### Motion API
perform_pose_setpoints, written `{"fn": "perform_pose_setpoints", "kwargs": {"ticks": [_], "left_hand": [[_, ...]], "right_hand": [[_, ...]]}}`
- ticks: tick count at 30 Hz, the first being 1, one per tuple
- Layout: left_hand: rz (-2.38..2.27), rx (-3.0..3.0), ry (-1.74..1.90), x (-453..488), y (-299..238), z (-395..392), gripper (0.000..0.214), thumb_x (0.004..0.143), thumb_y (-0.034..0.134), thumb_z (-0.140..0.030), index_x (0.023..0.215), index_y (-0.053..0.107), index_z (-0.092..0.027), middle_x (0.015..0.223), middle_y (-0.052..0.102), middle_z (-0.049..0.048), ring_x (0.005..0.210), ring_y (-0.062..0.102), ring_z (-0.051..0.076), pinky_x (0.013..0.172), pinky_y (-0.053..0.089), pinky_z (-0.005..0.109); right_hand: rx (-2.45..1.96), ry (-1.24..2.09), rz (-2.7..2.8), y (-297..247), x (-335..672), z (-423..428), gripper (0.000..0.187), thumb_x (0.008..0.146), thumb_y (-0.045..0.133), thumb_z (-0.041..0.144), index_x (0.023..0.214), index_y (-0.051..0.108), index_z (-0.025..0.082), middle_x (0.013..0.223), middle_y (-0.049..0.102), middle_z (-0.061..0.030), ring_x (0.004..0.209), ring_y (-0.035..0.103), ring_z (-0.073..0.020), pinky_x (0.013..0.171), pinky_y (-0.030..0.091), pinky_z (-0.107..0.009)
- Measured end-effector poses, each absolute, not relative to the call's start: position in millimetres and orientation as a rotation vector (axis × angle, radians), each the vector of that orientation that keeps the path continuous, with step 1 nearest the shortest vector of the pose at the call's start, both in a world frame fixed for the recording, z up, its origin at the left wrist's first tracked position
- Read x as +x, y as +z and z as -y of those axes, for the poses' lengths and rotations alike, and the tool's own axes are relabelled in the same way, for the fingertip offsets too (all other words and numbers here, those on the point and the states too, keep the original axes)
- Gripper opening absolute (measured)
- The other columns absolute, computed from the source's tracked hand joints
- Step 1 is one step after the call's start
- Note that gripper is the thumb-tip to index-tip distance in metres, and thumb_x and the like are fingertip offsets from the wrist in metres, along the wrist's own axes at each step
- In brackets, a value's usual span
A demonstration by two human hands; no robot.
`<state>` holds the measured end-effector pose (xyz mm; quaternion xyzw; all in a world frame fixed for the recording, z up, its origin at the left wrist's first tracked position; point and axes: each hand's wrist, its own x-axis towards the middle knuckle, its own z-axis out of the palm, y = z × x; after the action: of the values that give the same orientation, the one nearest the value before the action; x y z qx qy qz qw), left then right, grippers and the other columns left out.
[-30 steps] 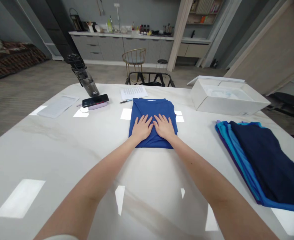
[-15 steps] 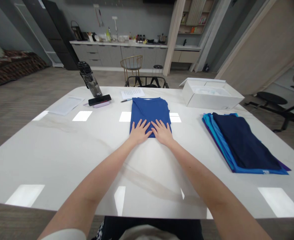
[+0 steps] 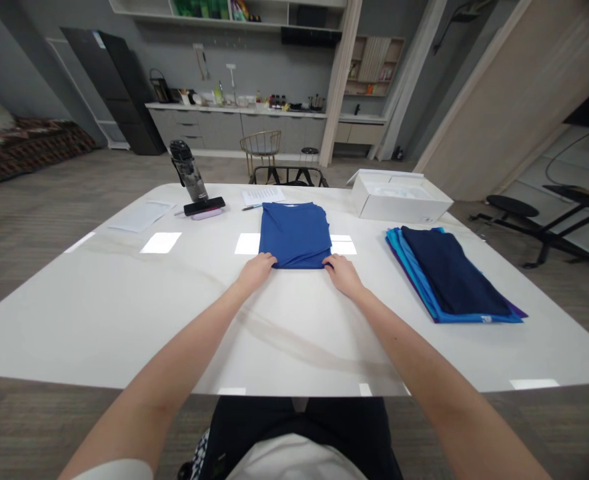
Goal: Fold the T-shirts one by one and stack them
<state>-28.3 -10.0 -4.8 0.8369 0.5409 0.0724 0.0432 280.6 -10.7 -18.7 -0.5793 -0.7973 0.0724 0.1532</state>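
Note:
A folded blue garment [image 3: 295,233], perhaps a shirt, lies flat on the white table [image 3: 174,320] in front of me. My left hand [image 3: 258,270] grips its near left corner, fingers curled over the edge. At the near right corner, my right hand [image 3: 343,272] is closed on the cloth in the same way. The near edge of the garment runs straight between both hands, with a few creases just above it. To the right lies a stack of folded clothes [image 3: 454,273], dark navy on top, with bright blue, teal and purple layers below.
A white open box [image 3: 399,199] stands at the back right. At the back left are a clear bottle [image 3: 190,175], a black phone [image 3: 204,206] and a paper sheet [image 3: 143,217]. A pen [image 3: 251,207] and a printed sheet [image 3: 264,194] lie behind the garment.
Both hands have gone from lying flat with spread fingers on the garment to gripping its two near corners, moving apart. The camera view has tilted up slightly.

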Motion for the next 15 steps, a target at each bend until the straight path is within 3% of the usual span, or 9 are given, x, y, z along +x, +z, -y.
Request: {"fn": "perform_pose_setpoints", "kwargs": {"ticks": [6, 11, 15], "left_hand": [[-1.478, 2.543, 0.206, -28, 8, 39, 0.036, 0.084, 0.049, -0.008, 0.107, 0.073, -0.02, 0.108, 0.074, 0.0084, 0.102, 0.068, 0.024, 0.093, 0.051, 0.033], [-1.222, 2.41, 0.131, -39, 14, 107, 0.028, 0.076, 0.054, -0.011, 0.093, 0.072, -0.024, 0.092, 0.074, 0.0039, 0.084, 0.068, 0.022, 0.074, 0.049, 0.03], [-1.01, 2.312, 0.027, -42, 26, 158, 0.028, 0.074, 0.056, -0.011, 0.093, 0.07, -0.026, 0.094, 0.072, 0.0022, 0.082, 0.065, 0.02, 0.072, 0.048, 0.029]], "right_hand": [[-1.648, 0.423, 2.416, 3, 285, 37, 0.028, 0.092, 0.05, 0.009, 0.104, 0.074, 0.019, 0.109, 0.074, -0.0082, 0.099, 0.067, -0.0214, 0.09, 0.047, -0.029], [-1.523, 0.754, 2.571, 19, 298, 110, 0.027, 0.083, 0.054, 0.009, 0.092, 0.077, 0.021, 0.086, 0.076, -0.0037, 0.078, 0.068, -0.0189, 0.073, 0.047, -0.026], [-1.507, 0.961, 2.63, 33, 301, 166, 0.029, 0.077, 0.056, 0.008, 0.087, 0.078, 0.023, 0.081, 0.076, -0.0018, 0.073, 0.066, -0.0175, 0.067, 0.045, -0.026]]}}
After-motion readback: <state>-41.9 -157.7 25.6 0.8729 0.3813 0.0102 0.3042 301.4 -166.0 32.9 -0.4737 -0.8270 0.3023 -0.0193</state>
